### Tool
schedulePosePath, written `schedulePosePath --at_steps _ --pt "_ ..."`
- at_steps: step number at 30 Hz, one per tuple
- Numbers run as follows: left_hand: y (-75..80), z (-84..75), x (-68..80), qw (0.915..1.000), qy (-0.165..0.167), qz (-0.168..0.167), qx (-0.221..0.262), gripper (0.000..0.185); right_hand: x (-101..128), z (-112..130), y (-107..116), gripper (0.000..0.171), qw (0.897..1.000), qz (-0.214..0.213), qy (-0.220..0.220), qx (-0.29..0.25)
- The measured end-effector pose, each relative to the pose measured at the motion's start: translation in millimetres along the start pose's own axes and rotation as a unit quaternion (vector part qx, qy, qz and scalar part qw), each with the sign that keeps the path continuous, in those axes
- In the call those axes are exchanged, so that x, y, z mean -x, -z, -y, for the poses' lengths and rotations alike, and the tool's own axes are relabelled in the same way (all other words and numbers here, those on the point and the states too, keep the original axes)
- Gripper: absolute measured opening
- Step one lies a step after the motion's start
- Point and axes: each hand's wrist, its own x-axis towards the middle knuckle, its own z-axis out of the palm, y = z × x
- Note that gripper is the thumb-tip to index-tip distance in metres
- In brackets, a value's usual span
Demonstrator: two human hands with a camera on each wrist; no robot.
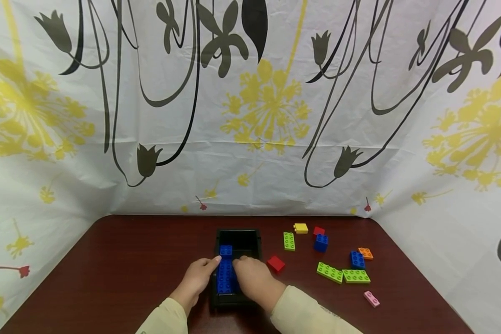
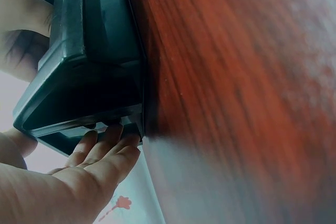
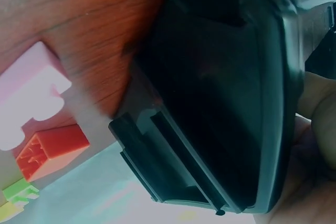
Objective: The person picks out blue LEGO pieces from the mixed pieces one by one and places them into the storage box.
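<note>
Bin (image 1: 234,300): sitting upright on the surface (image 1: 150,260), standing between both hands, mouth facing up.
Blue bricks (image 1: 224,274): lying inside the bin, forming a row along its left inner wall, showing studs upward; leaving the exact count unclear beside the right hand.
Left hand (image 1: 199,277): gripping the bin's left side, pressing the fingers (image 2: 125,158) nearly straight against the outer wall, resting the thumb at the rim close to the row.
Right hand (image 1: 252,280): resting inside the bin, just right of the row, hiding its own fingertips; cannot tell whether gripping a brick or merely pressing.
Red brick (image 1: 276,264): lying just right of the bin, not touching it.
Lime bricks (image 1: 289,241): lying farther right, one near the yellow brick (image 1: 301,228), two almost meeting at the ends.
Orange brick (image 1: 365,253): lying just beside a loose blue brick (image 1: 357,260).
Pink brick (image 1: 371,298): lying well apart from the bin, toward the near right.
Work in the bin: judged as arranging or seating bricks beside the row, probably using the left hand for bracing.
Next at the bin: judged as calling for settling anything under the right fingers, then releasing and clearing the rim without disturbing the row.
</note>
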Motion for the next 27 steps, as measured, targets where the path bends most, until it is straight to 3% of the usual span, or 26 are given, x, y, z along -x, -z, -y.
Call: schedulePosePath --at_steps 9,16,27 --pt "0.8 0.6 0.3 1.0000 -0.001 0.003 0.000 0.062 -2.0 3.1 3.5 0.032 1.000 0.025 -0.013 -0.001" --pt "0.3 1.3 -0.9 1.0000 0.005 0.004 -0.002 0.063 -0.8 4.5 5.5 0.031 1.000 0.002 -0.003 0.014" --pt "0.3 1.7 -2.6 0.9999 0.013 0.008 -0.003 0.063 -1.9 2.5 4.7 0.036 1.000 0.005 0.000 0.003"
